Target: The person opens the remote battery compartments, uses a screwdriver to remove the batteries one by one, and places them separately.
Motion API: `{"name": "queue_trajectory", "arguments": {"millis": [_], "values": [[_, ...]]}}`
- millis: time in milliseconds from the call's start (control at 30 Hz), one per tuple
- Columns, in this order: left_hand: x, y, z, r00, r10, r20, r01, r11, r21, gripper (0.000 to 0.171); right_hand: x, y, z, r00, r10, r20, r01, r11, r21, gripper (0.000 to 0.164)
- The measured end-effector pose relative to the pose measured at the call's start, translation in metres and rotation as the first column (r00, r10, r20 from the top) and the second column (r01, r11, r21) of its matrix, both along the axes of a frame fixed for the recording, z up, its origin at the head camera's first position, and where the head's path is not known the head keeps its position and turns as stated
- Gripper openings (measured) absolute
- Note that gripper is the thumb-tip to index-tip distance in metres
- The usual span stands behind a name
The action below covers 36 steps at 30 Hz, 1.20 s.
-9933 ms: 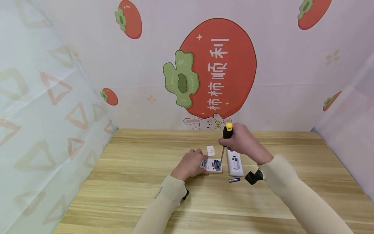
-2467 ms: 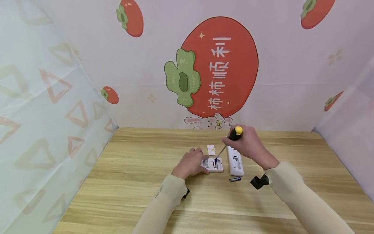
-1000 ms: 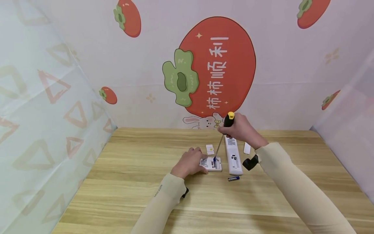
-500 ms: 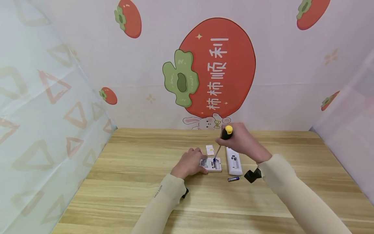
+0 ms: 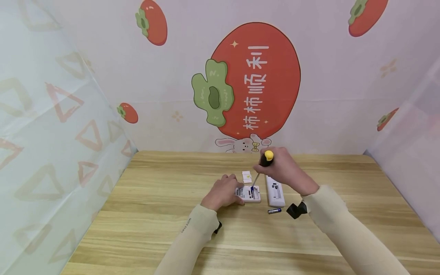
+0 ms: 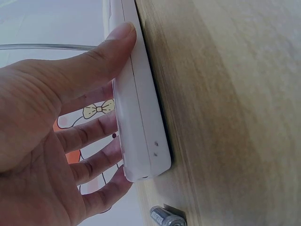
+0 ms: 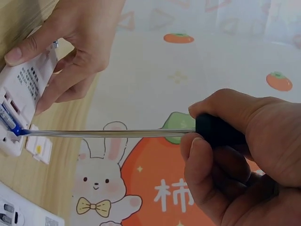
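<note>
In the head view, my left hand [image 5: 223, 191] grips the small white remote control [image 5: 248, 194], which lies face down with its battery compartment uncovered. The left wrist view has the thumb on one long edge of this remote [image 6: 143, 122] and fingers at the other side. My right hand [image 5: 283, 166] holds a screwdriver [image 5: 266, 158] with a black handle and yellow end. Its metal shaft [image 7: 108, 133] slants down into the compartment, where the tip meets the end of a blue battery [image 7: 10, 120]. Beside that battery, part of the compartment looks bare.
A longer white remote [image 5: 276, 194] with an uncovered compartment lies to the right on the wooden table [image 5: 154, 214]. A loose blue battery [image 5: 274, 210] is in front of it. Behind the small remote lies a white battery cover [image 5: 246, 176]. Another battery [image 6: 167, 216] shows in the left wrist view.
Since the earliest frame, the screwdriver tip has shifted from the compartment's right side to its left, and fewer batteries show inside. In the last second, the screwdriver handle has lowered. My left hand stays put.
</note>
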State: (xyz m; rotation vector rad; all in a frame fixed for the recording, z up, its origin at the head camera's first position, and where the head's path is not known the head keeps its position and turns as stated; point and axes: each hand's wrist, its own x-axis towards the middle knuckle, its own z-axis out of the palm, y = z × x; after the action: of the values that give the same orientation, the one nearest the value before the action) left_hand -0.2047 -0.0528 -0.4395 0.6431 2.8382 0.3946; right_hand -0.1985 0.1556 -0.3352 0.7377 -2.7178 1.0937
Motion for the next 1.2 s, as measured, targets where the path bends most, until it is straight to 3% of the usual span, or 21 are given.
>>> {"name": "queue_trajectory", "arguments": {"millis": [200, 433, 667, 900, 1200], "values": [[0.000, 0.000, -0.001, 1.000, -0.004, -0.006, 0.004, 1.000, 0.005, 0.061, -0.010, 0.008, 0.001, 0.996, -0.032, 0.089, 0.035, 0.999, -0.034, 0.020], [0.000, -0.001, 0.000, 1.000, -0.008, -0.006, 0.008, 1.000, 0.004, 0.060, -0.024, 0.013, 0.009, 0.988, 0.045, 0.145, -0.046, 0.999, 0.003, 0.021], [0.000, -0.001, 0.000, 1.000, -0.014, -0.006, 0.014, 1.000, -0.002, 0.060, -0.024, 0.013, 0.012, 0.981, 0.087, 0.175, -0.090, 0.996, 0.012, 0.023], [-0.001, -0.001, -0.001, 1.000, -0.019, -0.014, 0.019, 1.000, -0.005, 0.059, -0.025, 0.010, 0.011, 0.980, -0.032, 0.195, 0.028, 0.999, 0.020, 0.020], [-0.001, -0.001, -0.001, 1.000, -0.026, -0.017, 0.026, 1.000, -0.012, 0.060, -0.040, 0.011, 0.010, 0.948, -0.142, 0.284, 0.143, 0.990, 0.017, 0.027]]}}
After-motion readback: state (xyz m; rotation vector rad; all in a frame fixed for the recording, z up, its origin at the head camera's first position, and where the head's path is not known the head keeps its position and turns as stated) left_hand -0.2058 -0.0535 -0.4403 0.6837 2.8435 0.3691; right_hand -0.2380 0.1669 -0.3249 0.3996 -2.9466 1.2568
